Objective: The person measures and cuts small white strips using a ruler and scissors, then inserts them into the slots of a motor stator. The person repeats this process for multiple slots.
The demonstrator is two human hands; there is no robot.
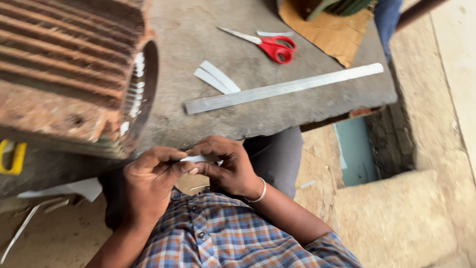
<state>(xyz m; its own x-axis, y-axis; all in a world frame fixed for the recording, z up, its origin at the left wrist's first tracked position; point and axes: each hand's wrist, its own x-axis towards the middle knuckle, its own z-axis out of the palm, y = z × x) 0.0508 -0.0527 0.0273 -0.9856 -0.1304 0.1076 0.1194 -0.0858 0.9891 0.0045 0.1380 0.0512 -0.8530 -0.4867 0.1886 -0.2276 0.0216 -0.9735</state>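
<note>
A grey stone bench (307,106) fills the upper part of the view, with a sandy floor (416,218) and a dark pit beside it on the right. On the bench lie a long steel ruler (282,88), set slantwise near the front edge, two white strips (215,77) just above it, and red scissors (270,46) farther back, blades apart, next to a brown card sheet (327,31). A rusty ribbed motor (69,74) crowds the left end, its open face turned toward the strips; white slips show in its slots.

Below the bench edge, over a checked shirt, both hands meet on a small white strip (197,159). The left hand (148,181) pinches one end between thumb and forefinger, fingers curled close. The right hand (225,166), a bangle on its wrist, closes over the other end, so the strip is held taut between them, probably to fold or shape it close to the body.

Free room lies between ruler and motor; the ruler sits near the front edge and could be knocked off. More white scraps (59,191) lie under the motor on the left.
</note>
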